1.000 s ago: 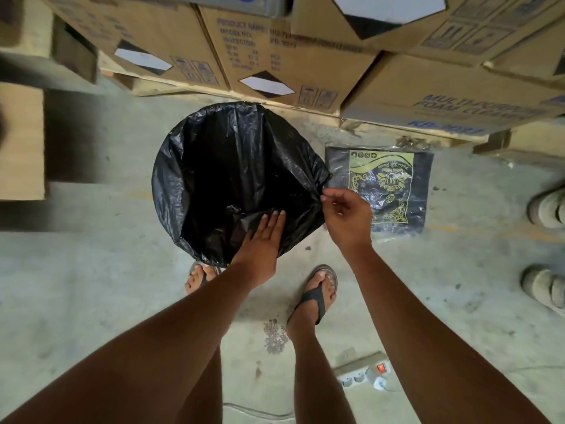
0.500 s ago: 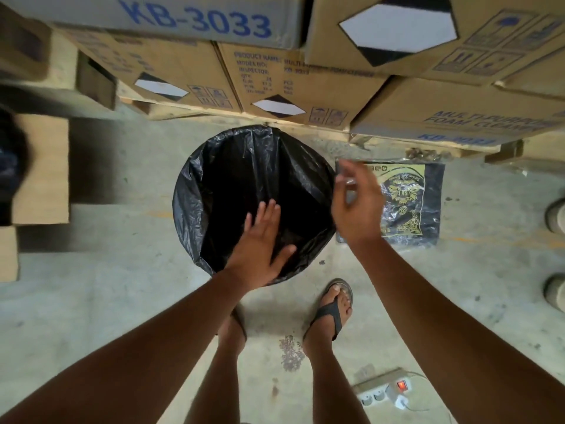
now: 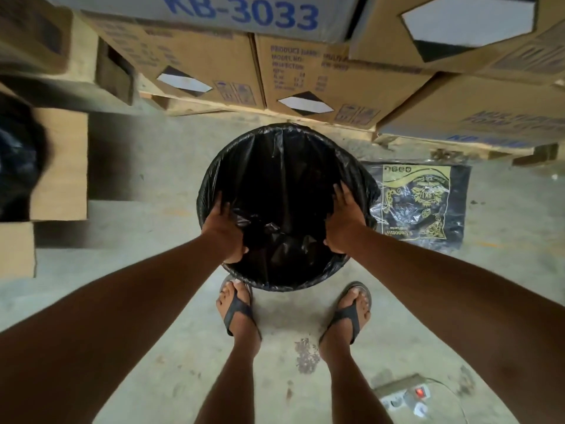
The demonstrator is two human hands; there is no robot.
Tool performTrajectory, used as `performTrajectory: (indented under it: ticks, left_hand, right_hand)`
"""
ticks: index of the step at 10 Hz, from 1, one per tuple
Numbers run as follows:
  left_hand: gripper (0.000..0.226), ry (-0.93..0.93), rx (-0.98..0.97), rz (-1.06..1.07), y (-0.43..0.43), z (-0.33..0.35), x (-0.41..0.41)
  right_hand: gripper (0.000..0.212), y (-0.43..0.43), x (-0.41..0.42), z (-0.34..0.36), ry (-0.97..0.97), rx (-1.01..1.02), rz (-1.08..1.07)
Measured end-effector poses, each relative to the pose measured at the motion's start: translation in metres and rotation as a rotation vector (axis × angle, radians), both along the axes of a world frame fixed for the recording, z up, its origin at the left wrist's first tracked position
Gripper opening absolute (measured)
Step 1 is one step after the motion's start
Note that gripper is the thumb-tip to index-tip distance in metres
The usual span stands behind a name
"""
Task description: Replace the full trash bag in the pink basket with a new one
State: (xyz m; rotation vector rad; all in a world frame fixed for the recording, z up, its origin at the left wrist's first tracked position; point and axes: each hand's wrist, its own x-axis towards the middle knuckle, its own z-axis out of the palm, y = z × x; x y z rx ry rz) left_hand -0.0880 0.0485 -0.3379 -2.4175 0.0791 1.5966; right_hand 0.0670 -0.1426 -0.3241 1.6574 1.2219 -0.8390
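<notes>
A new black trash bag (image 3: 284, 179) lines the round basket on the floor, its edge folded out over the rim. The bag hides the pink basket itself. My left hand (image 3: 224, 231) lies flat against the bag's inner wall on the left side, fingers pointing toward the rim. My right hand (image 3: 342, 221) presses the inner wall on the right side in the same way. Neither hand pinches the plastic. A flat pack of trash bags (image 3: 419, 206) with a yellow label lies on the floor just right of the basket.
Stacked cardboard boxes (image 3: 318, 78) on pallets stand right behind the basket. A dark bag (image 3: 15, 160) and more boxes sit at the far left. My sandalled feet (image 3: 238, 310) touch the basket's near side. A power strip (image 3: 403, 396) lies at the lower right.
My right hand let go of the bag's right edge and moved inside. My left hand slid to the left wall. The bag's mouth now sits stretched round over the rim.
</notes>
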Motion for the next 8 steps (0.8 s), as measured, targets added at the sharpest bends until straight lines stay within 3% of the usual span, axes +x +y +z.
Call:
performTrajectory:
  ticks: [2,3,4,5,6,7,8]
  left_hand:
    - [0.066,-0.095,-0.027,0.150,-0.009,-0.011,0.003]
    - [0.066,-0.248,-0.110,0.243,-0.011,-0.005,0.004]
    - [0.066,-0.106,-0.166,0.212,-0.014,-0.006,-0.002]
    - [0.064,-0.192,-0.284,0.275,-0.006,-0.001,-0.004]
    - [0.069,-0.501,-0.399,0.438,-0.012,0.022,-0.009]
    - [0.071,-0.669,-0.439,0.589,-0.018,0.066,-0.001]
    - [0.070,-0.711,-0.482,0.704,-0.041,0.111,-0.017]
  right_hand:
    - [0.066,0.006,-0.006,-0.006,-0.074,0.033,-0.047]
    - [0.062,0.005,-0.014,-0.011,0.064,0.255,-0.200]
    - [0.057,-0.001,-0.022,-0.011,0.260,0.204,-0.300]
    - [0.054,-0.004,-0.021,-0.008,0.279,0.229,-0.404]
    - [0.066,-0.010,-0.028,-0.001,0.285,0.463,-0.525]
    - [0.068,-0.011,-0.030,0.033,0.312,0.662,-0.672]
    - [0.062,-0.033,-0.053,0.079,0.339,0.830,-0.822]
